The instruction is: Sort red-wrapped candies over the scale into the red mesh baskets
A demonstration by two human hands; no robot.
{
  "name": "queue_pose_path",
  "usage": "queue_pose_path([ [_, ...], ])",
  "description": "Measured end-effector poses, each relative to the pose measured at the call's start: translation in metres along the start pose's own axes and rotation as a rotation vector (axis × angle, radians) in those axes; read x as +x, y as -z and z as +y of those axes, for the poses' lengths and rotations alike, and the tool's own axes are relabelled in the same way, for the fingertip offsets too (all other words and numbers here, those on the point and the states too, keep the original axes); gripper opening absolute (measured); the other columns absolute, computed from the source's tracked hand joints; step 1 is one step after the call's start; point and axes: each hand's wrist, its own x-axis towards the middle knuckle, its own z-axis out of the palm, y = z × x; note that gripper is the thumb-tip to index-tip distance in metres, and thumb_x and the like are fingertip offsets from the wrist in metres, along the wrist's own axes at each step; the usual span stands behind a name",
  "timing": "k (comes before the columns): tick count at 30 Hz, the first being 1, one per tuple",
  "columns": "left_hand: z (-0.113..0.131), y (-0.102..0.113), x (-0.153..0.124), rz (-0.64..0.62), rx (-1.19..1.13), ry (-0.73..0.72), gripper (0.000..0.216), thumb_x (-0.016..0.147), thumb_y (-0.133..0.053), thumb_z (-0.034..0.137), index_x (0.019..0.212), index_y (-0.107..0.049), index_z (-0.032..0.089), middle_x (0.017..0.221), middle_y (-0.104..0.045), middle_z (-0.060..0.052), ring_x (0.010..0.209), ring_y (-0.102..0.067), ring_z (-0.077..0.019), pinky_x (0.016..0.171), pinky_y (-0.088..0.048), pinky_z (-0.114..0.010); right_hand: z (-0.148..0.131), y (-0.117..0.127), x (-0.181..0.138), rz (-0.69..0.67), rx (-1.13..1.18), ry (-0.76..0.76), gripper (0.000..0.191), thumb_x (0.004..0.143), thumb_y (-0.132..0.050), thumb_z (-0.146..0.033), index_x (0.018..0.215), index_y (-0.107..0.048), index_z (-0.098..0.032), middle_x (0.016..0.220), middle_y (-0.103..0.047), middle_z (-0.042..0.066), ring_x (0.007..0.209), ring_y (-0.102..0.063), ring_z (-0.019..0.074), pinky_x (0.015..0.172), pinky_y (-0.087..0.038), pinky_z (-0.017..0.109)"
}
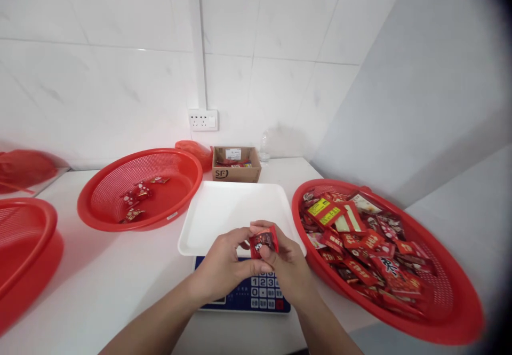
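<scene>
Between both hands is a small red snack packet point(264, 241) with a dark picture on its front. My left hand point(224, 261) pinches its left edge with fingers and thumb. My right hand point(290, 261) grips the right side, its thumb lying across the front. Both hands are above the near edge of the white weighing tray point(236, 205), which sits on a scale with a blue keypad point(266, 293). To the right, a red basket point(460, 301) is heaped with red snack packets point(356, 267) of several kinds, some in yellow or white wrapping.
A red basket point(92, 200) holding a few small packets stands left of the scale. Another red basket point(44, 219) is cut off at the left edge. Behind the tray are a cardboard box point(236, 175), a red bag point(196, 152) and a clear bottle point(264, 149) by the tiled wall.
</scene>
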Motion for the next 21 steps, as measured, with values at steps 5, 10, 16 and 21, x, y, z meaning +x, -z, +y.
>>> queue_pose_path([
  [5,0.003,0.007,-0.002,-0.052,0.198,-0.018,0.019,0.083,-0.059,0.037,0.089,-0.064,0.02,0.082,-0.065,-0.001,0.075,-0.058,-0.0164,0.069,-0.045,-0.026,0.004,0.002,-0.004,0.031,0.065,0.065,0.034,0.067,-0.076,-0.047,0.094,-0.067,-0.027,0.099,-0.063,0.003,0.088,-0.061,0.0186,0.077,-0.052,0.031],
  [10,-0.005,0.014,-0.003,-0.086,0.356,-0.074,0.015,0.086,-0.052,0.031,0.094,-0.061,0.023,0.086,-0.064,-0.001,0.078,-0.059,-0.0167,0.069,-0.047,-0.026,0.001,0.007,-0.011,-0.023,-0.099,0.045,0.031,0.076,-0.07,-0.039,0.105,-0.064,-0.028,0.106,-0.065,0.003,0.099,-0.06,0.0195,0.089,-0.047,0.035],
  [16,-0.026,0.037,0.004,0.194,0.671,-0.024,0.032,0.087,-0.046,0.039,0.111,-0.056,0.022,0.107,-0.065,-0.006,0.091,-0.062,-0.024,0.073,-0.05,-0.034,-0.014,0.06,-0.019,0.177,-0.64,-0.05,0.046,0.084,-0.058,-0.034,0.129,-0.05,-0.026,0.128,-0.057,0.009,0.114,-0.054,0.0239,0.096,-0.044,0.043],
  [21,-0.045,0.052,0.012,0.282,0.913,-0.032,0.038,0.087,-0.045,0.038,0.118,-0.055,0.019,0.118,-0.061,-0.012,0.11,-0.055,-0.0307,0.083,-0.05,-0.041,-0.026,0.129,-0.019,0.146,-1.383,-0.277,0.043,0.09,-0.047,-0.03,0.131,-0.05,-0.019,0.135,-0.052,0.014,0.125,-0.046,0.0288,0.1,-0.039,0.044],
])
